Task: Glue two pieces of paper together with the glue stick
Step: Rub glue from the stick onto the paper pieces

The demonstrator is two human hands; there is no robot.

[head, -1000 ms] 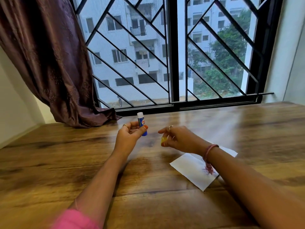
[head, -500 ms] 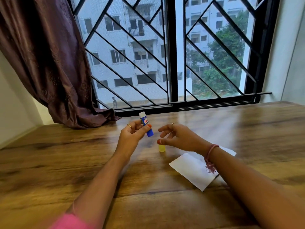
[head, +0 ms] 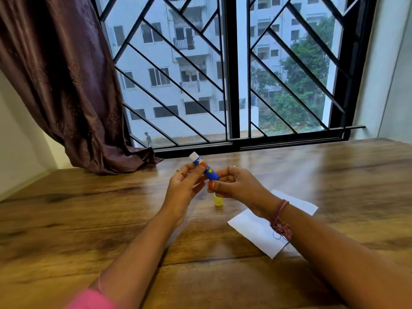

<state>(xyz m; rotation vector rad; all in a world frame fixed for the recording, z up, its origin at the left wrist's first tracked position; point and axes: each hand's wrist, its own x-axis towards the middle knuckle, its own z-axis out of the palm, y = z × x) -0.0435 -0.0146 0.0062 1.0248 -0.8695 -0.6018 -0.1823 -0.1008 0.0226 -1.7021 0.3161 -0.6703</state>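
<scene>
Holding a small blue glue stick with a white end (head: 205,167) above the wooden tabletop (head: 89,219), we are working with both hands raised in front of the barred window (head: 231,74). Our left hand (head: 185,186) is pinching the tube around its middle, thumb over the label, fingers (head: 181,172) curled closed behind it. The tube is tilting, its white end pointing up and to the left, its blue end pointing down to the right. Our right hand (head: 236,186) is meeting that lower blue end, thumb and forefinger closing on it, the other fingers loosely bent. Just below our hands a small yellow cap (head: 218,200) is standing upright on the tabletop, touched by neither hand. The white sheets of paper (head: 256,228) are lying flat on the tabletop to the right, partly under our right wrist, which is wearing a pink thread bracelet (head: 280,217). How many sheets are lying there we cannot tell. A dark purple curtain (head: 62,85) is hanging at the left, its hem resting on the far edge of the tabletop.
</scene>
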